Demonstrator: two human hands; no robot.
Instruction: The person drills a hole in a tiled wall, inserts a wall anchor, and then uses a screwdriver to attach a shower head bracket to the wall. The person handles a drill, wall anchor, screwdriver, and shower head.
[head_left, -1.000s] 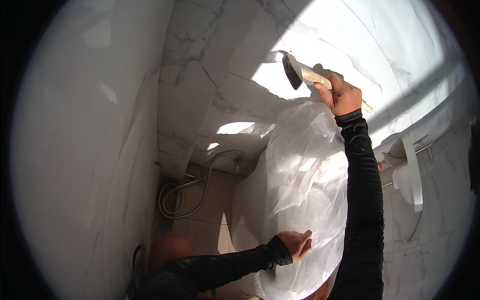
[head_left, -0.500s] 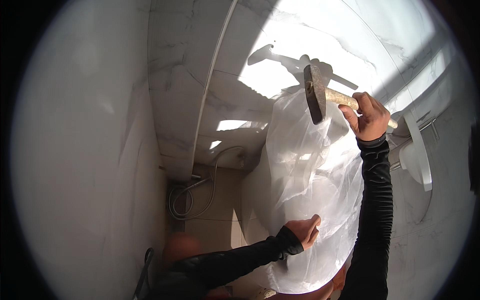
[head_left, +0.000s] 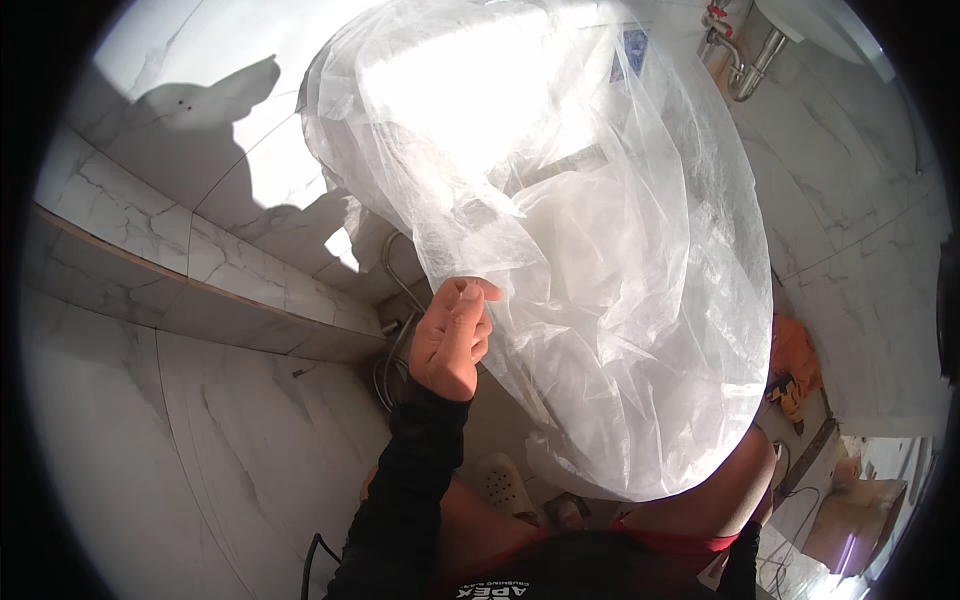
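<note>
My left hand (head_left: 455,335) is closed, thumb and fingertips pressed together beside the left edge of a large sheet of translucent plastic film (head_left: 640,290). Whatever sits in that pinch, if anything, is too small to make out. The crumpled film drapes over a bulky white shape, which is blurred by the film and by sun glare at its upper part. Of my right arm only a black sleeve (head_left: 740,565) shows at the lower right; the right hand is out of view, and so is the hammer.
Marbled tile walls (head_left: 110,430) and a tiled ledge (head_left: 230,260) lie to the left. A coiled metal hose (head_left: 385,375) is beyond my left wrist. Metal drain pipe (head_left: 760,65) is at the upper right. An orange cloth-like item (head_left: 795,350) and a beige clog (head_left: 505,485) are near my legs.
My view has turned and the film fills more of it. My right hand and the hammer it held have left the view. My left hand now appears at the film's left edge, still closed.
</note>
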